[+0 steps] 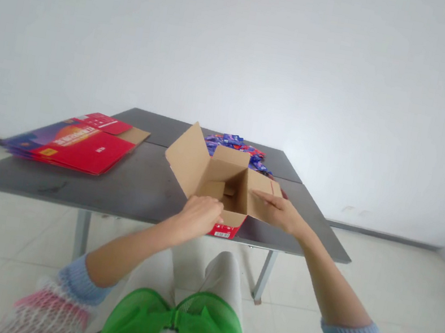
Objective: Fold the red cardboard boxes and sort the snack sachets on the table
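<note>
An open cardboard box [224, 181], brown inside and red outside, stands at the near edge of the dark grey table [133, 185]. Its flaps stick up and outward. My left hand [199, 215] curls over the box's near flap, fingers closed on it. My right hand [277, 209] lies flat with fingers stretched out on the right flap, pressing it outward. Behind the box lies a heap of small blue and red packets [237, 147].
A stack of flattened red and purple cartons [74, 141] lies on the table's left side. A white wall rises behind the table and a pale tiled floor surrounds it. A green mesh item [177, 328] sits on my lap.
</note>
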`<control>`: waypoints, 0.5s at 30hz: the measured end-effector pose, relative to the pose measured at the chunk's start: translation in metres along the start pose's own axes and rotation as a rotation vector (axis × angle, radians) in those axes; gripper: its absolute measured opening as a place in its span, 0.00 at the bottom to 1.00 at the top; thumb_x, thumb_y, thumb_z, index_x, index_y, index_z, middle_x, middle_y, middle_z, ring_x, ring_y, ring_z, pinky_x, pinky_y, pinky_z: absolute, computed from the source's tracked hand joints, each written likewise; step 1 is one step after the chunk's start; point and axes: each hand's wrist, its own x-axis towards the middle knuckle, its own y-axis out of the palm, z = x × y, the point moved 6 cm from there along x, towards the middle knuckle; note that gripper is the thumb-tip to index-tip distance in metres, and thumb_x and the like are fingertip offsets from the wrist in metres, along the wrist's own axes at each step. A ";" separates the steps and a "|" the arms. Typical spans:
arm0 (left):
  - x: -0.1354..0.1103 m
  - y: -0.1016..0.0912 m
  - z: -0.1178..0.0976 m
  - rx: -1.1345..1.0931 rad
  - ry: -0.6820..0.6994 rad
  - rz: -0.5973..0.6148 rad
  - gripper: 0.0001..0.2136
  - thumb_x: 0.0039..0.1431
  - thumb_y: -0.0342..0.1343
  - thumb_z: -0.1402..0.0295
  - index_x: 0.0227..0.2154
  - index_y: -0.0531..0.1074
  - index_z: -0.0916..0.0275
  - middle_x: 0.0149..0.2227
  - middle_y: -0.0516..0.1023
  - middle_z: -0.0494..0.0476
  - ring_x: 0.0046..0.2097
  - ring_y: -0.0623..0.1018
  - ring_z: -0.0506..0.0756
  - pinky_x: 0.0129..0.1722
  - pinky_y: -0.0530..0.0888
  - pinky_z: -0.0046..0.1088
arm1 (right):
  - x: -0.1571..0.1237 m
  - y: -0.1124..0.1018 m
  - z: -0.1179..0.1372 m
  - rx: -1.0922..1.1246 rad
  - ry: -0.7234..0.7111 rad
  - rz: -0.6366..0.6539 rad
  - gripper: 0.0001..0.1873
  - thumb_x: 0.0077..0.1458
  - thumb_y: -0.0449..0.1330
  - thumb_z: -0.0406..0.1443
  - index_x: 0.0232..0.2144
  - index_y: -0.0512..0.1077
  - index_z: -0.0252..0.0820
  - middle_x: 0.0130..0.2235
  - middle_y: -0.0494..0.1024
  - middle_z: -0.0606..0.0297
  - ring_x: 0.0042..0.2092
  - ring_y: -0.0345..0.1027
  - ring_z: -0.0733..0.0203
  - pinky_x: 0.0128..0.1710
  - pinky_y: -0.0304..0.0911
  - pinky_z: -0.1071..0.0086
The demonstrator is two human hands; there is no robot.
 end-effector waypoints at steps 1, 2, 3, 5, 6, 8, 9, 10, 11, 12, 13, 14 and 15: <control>-0.001 0.002 -0.004 -0.008 -0.016 -0.005 0.12 0.66 0.51 0.64 0.35 0.76 0.64 0.41 0.82 0.65 0.44 0.81 0.63 0.37 0.74 0.36 | 0.007 -0.004 0.020 -0.008 -0.078 0.037 0.26 0.59 0.51 0.35 0.58 0.72 0.51 0.60 0.73 0.69 0.62 0.66 0.50 0.67 0.52 0.47; -0.002 0.004 -0.009 -0.011 -0.030 -0.012 0.12 0.66 0.50 0.64 0.36 0.76 0.65 0.41 0.82 0.66 0.45 0.81 0.63 0.37 0.75 0.36 | 0.014 -0.005 0.039 -0.011 -0.144 0.098 0.26 0.59 0.52 0.35 0.58 0.72 0.53 0.59 0.73 0.71 0.62 0.66 0.51 0.68 0.52 0.48; -0.002 0.006 -0.013 -0.010 -0.043 -0.019 0.12 0.67 0.50 0.65 0.37 0.76 0.65 0.41 0.82 0.66 0.45 0.81 0.63 0.37 0.75 0.36 | 0.021 0.000 0.055 -0.027 -0.193 0.194 0.27 0.57 0.53 0.34 0.58 0.72 0.55 0.58 0.74 0.73 0.60 0.69 0.51 0.67 0.54 0.49; -0.003 0.010 -0.021 -0.006 -0.070 -0.026 0.12 0.67 0.49 0.66 0.40 0.76 0.66 0.41 0.81 0.67 0.46 0.80 0.63 0.39 0.75 0.37 | 0.036 0.018 0.076 -0.099 -0.239 0.397 0.29 0.55 0.54 0.33 0.59 0.71 0.56 0.58 0.74 0.73 0.58 0.71 0.51 0.64 0.60 0.51; -0.004 0.012 -0.024 -0.007 -0.088 -0.027 0.12 0.67 0.48 0.67 0.41 0.75 0.67 0.42 0.81 0.68 0.46 0.80 0.63 0.39 0.75 0.37 | 0.045 0.029 0.081 -0.154 -0.237 0.471 0.30 0.54 0.54 0.32 0.58 0.72 0.55 0.59 0.73 0.71 0.58 0.70 0.50 0.62 0.62 0.52; -0.004 0.013 -0.029 -0.011 -0.127 -0.024 0.12 0.68 0.47 0.69 0.43 0.75 0.68 0.43 0.80 0.69 0.47 0.79 0.63 0.40 0.75 0.37 | 0.065 0.051 0.079 -0.297 -0.183 0.574 0.31 0.50 0.56 0.29 0.57 0.74 0.53 0.57 0.75 0.66 0.57 0.71 0.47 0.59 0.65 0.53; -0.004 0.014 -0.031 -0.013 -0.147 -0.020 0.12 0.68 0.46 0.71 0.44 0.74 0.69 0.44 0.80 0.70 0.47 0.79 0.63 0.39 0.75 0.36 | 0.074 0.061 0.075 -0.364 -0.146 0.604 0.32 0.48 0.57 0.28 0.55 0.75 0.52 0.56 0.77 0.64 0.56 0.72 0.46 0.57 0.66 0.52; -0.005 0.014 -0.033 -0.012 -0.166 -0.015 0.12 0.68 0.46 0.73 0.45 0.74 0.70 0.44 0.79 0.71 0.47 0.79 0.63 0.39 0.75 0.36 | 0.082 0.070 0.071 -0.411 -0.113 0.620 0.31 0.47 0.58 0.27 0.54 0.76 0.51 0.54 0.78 0.62 0.54 0.73 0.44 0.56 0.66 0.51; -0.005 0.014 -0.036 -0.008 -0.182 -0.013 0.13 0.67 0.45 0.75 0.45 0.74 0.70 0.44 0.79 0.71 0.47 0.79 0.63 0.38 0.75 0.36 | 0.089 0.077 0.066 -0.438 -0.091 0.625 0.30 0.46 0.59 0.27 0.52 0.77 0.51 0.53 0.79 0.60 0.54 0.73 0.42 0.57 0.65 0.49; -0.005 0.014 -0.038 -0.002 -0.192 -0.014 0.13 0.66 0.45 0.77 0.45 0.74 0.71 0.43 0.79 0.72 0.48 0.79 0.63 0.38 0.75 0.36 | 0.096 0.084 0.063 -0.446 -0.081 0.624 0.28 0.45 0.60 0.27 0.50 0.79 0.50 0.53 0.79 0.59 0.56 0.72 0.41 0.59 0.62 0.47; -0.006 0.014 -0.040 0.004 -0.201 -0.018 0.14 0.66 0.44 0.78 0.45 0.74 0.71 0.43 0.79 0.72 0.48 0.79 0.63 0.38 0.76 0.36 | 0.100 0.089 0.060 -0.440 -0.080 0.619 0.26 0.46 0.61 0.27 0.48 0.80 0.50 0.54 0.79 0.60 0.58 0.69 0.41 0.61 0.58 0.45; -0.007 0.013 -0.042 0.010 -0.210 -0.028 0.14 0.65 0.43 0.79 0.46 0.73 0.71 0.43 0.79 0.72 0.47 0.78 0.63 0.38 0.76 0.35 | 0.104 0.094 0.057 -0.428 -0.085 0.614 0.25 0.46 0.61 0.27 0.46 0.80 0.50 0.55 0.78 0.60 0.62 0.65 0.41 0.64 0.52 0.44; -0.007 0.013 -0.043 0.014 -0.219 -0.046 0.15 0.65 0.43 0.80 0.46 0.73 0.72 0.43 0.78 0.73 0.47 0.78 0.62 0.37 0.76 0.35 | 0.107 0.099 0.054 -0.419 -0.089 0.613 0.23 0.45 0.62 0.27 0.44 0.81 0.51 0.55 0.77 0.62 0.64 0.61 0.42 0.67 0.47 0.43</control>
